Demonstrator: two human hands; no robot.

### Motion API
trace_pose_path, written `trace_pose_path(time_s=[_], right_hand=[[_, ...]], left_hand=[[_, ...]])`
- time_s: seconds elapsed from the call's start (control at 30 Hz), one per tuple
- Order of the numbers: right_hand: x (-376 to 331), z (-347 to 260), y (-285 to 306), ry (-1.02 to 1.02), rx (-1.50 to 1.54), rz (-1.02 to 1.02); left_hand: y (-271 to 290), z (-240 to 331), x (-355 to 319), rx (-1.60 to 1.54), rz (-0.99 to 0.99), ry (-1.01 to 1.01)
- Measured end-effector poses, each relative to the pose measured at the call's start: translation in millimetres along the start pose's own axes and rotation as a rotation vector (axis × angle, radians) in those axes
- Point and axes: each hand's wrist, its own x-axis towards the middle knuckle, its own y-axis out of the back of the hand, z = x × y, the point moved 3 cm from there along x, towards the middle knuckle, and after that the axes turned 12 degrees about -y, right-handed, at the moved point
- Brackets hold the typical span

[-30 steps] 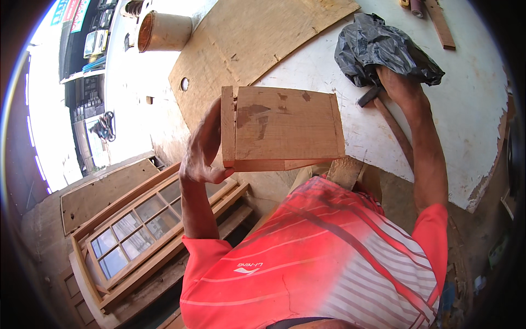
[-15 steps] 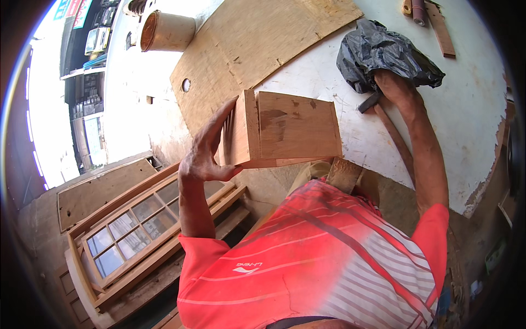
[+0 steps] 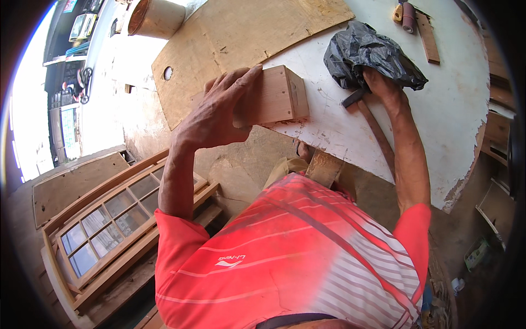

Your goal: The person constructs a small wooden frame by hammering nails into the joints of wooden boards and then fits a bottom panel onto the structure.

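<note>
My left hand [image 3: 222, 109] is wrapped round a small wooden box [image 3: 276, 98], thumb on the near side and fingers over the top. The box is tilted at the table's near edge, and small fastener heads dot the face turned to me. At the right, my right hand [image 3: 382, 88] reaches into a crumpled black plastic bag [image 3: 367, 52], which hides its fingers. A hammer [image 3: 375, 129] lies just beside that wrist, its dark head by the bag and its wooden handle running toward me under the forearm.
A brown plywood sheet [image 3: 230, 44] covers the far left of the white table [image 3: 449, 109]. A dirty bucket [image 3: 156, 19] stands beyond it. At the back right lie a sandpaper roll [image 3: 409, 17] and a wood strip [image 3: 427, 38]. A framed glass window [image 3: 109, 225] leans at the lower left.
My left hand has turned the box, so a different face shows, and has moved it slightly up and left. My right hand stays at the bag. The whole view has shifted a little.
</note>
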Motion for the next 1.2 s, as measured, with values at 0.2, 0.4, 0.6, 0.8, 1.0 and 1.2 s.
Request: trace_pose_path(time_s=[0.2, 0.4, 0.6, 0.8, 1.0, 1.2], right_hand=[[4.2, -2.1, -4.9, -0.049, -0.110, -0.315], [22.1, -6.5, 11.4, 0.179, -0.233, -0.134], [11.1, -14.0, 31.4, -0.105, -0.110, -0.121], [-19.5, -63.1, 122.9, -0.187, 0.159, 0.322], [-79.9, -162.0, 133.3, -0.668, 1.438, 0.048], [-102.0, -199.9, 130.7, -0.759, 1.625, -0.035]], left_hand=[[-6.6, 2.4, -2.2, 0.038, 0.086, -0.045], [-65.9, 56.6, -4.4, 0.121, 0.463, -0.204], [-91.1, 76.9, -25.1, 0.046, 0.655, -0.166], [-89.7, 59.1, -60.8, -0.112, 0.921, -0.303], [-114.9, 87.4, -45.3, -0.919, 0.785, -0.083], [-128.9, 107.0, -17.4, -1.406, 0.846, 0.001]])
